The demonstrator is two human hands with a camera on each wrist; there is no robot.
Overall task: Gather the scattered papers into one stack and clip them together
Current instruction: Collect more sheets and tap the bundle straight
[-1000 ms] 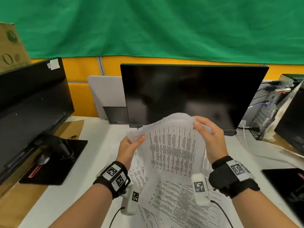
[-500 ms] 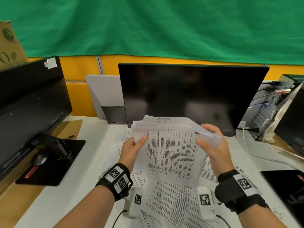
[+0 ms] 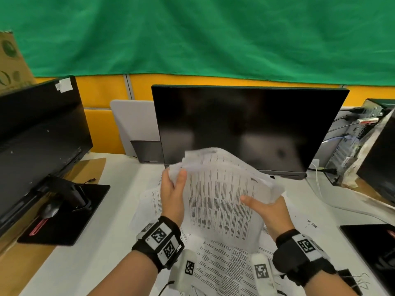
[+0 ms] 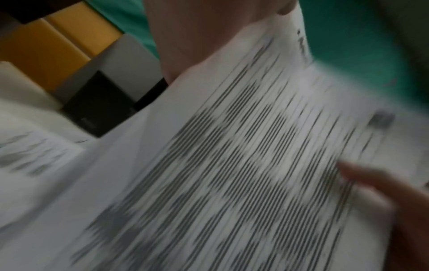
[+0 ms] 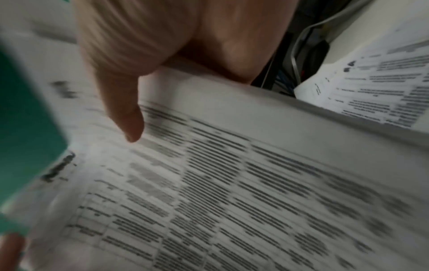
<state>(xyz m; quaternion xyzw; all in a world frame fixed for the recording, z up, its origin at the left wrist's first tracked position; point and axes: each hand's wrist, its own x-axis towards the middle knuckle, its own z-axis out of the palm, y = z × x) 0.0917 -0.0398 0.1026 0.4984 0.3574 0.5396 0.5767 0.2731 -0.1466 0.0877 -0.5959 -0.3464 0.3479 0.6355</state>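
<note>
A bundle of printed sheets is held upright above the desk, in front of the middle monitor. My left hand grips its left edge, thumb on the front page. My right hand grips the right edge lower down, thumb across the print. Both wrist views are blurred; the held sheets fill the left one, and the held sheets show under my right thumb. More loose papers lie flat on the desk beneath the hands. No clip is visible.
A dark monitor stands right behind the papers. Another monitor with its stand and a mouse is at the left. Cables and computer hardware sit at the right, and a black pad at the near right.
The bundle has tilted, its top swinging left. My left hand rose along the left edge while my right hand dropped lower on the right edge.
</note>
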